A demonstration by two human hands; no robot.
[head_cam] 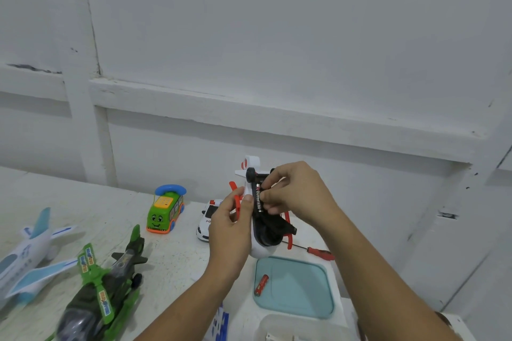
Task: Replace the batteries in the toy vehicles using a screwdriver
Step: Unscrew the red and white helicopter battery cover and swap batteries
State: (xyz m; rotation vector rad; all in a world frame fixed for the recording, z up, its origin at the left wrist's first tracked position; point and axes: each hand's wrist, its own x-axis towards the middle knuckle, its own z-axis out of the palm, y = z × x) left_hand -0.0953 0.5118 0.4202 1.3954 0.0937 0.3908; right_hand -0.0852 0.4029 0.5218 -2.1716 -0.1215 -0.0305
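Above the tray (304, 304), belly-up white-and-red helicopter (273, 227) in clamped left fingers (247, 203), right fingers (266, 196) tight on black battery (258, 201).

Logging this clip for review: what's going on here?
A person holds a white toy helicopter upside down above the table. The left hand grips its body while the right hand pinches a black battery at the underside. Whether the battery is going in or coming out cannot be told. The red screwdriver lies untouched on the table, and a red battery sits in the teal tray. A green toy bus and a white police car stand nearby.
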